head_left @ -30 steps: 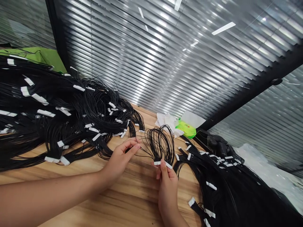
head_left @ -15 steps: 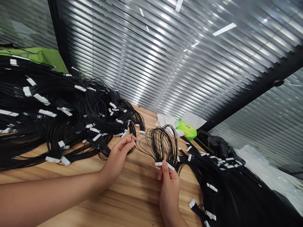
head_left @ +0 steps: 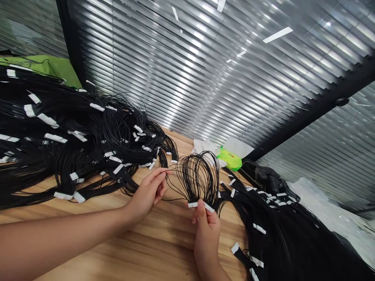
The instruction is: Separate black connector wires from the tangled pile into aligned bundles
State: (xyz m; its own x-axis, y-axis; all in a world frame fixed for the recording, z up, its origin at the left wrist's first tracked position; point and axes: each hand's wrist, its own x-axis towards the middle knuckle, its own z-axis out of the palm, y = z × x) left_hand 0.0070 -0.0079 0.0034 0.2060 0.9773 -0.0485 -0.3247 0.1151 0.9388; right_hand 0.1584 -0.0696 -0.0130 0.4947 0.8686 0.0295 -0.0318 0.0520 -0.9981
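Note:
In the middle of the head view, a looped bundle of thin black wires (head_left: 197, 171) rises from two white connectors (head_left: 193, 204). My right hand (head_left: 207, 230) pinches these connectors between thumb and fingers, with the loops fanning upward and away. Left of the loops, my left hand (head_left: 152, 186) has thumb and forefinger pressed together on a thin black wire (head_left: 172, 170) that leads from the bundle. The other fingers of that hand are curled. Where the pinched wire ends is hard to make out.
A large heap of black wire harnesses (head_left: 96, 132) with white connectors covers the left of the wooden table (head_left: 140, 246). Another pile (head_left: 287, 234) lies at the right. Behind are a bright green packet (head_left: 230, 158), white paper (head_left: 238, 147), clear plastic bags (head_left: 316, 203) and slatted blinds (head_left: 187, 66).
My left hand has shifted slightly and turned, its fingertips now nearer the loops and its lower fingers curled into view. The right hand still grips the connectors. The view has moved a little.

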